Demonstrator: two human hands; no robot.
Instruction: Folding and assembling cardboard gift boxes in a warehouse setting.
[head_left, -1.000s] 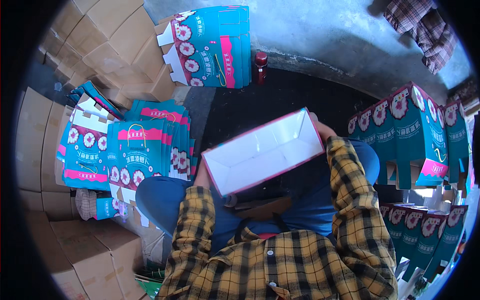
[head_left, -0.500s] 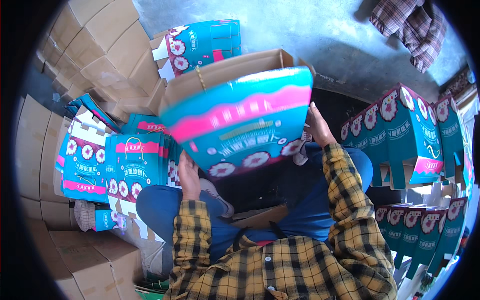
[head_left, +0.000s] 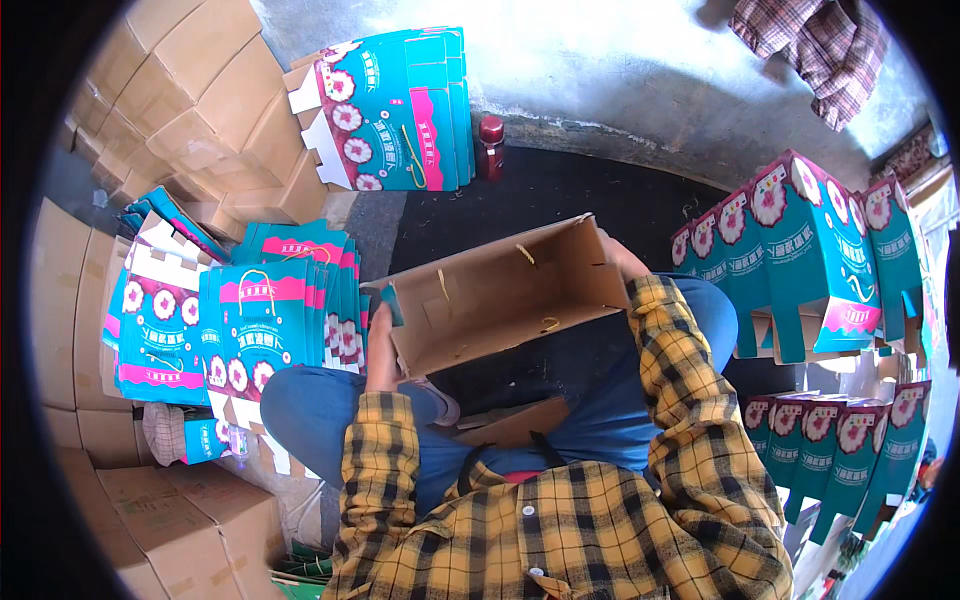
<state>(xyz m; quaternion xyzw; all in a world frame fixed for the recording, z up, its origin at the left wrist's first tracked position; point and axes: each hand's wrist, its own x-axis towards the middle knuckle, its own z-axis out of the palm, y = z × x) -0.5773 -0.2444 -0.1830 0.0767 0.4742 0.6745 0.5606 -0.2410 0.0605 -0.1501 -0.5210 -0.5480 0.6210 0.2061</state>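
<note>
An open cardboard gift box (head_left: 500, 290) is held over my lap, its mouth facing up toward me so that the brown inside shows. Yellow cord handles hang inside its long walls. My left hand (head_left: 381, 345) closes on the left end, beside a small teal flap. At the right end my right hand (head_left: 624, 258) grips the box, its fingers partly hidden behind the wall. To the left of my knee lie flattened teal and pink boxes (head_left: 262, 318) in overlapping piles.
Brown cartons (head_left: 215, 90) are stacked high at the left. More flat teal boxes (head_left: 390, 110) lean at the back beside a dark red bottle (head_left: 490, 148). Rows of folded-up teal boxes (head_left: 815, 250) stand at the right. A plaid cloth (head_left: 820, 50) hangs at the far right.
The box has tipped from showing its printed side to showing its inside, and has come lower, nearer my lap. Both hands still hold its ends.
</note>
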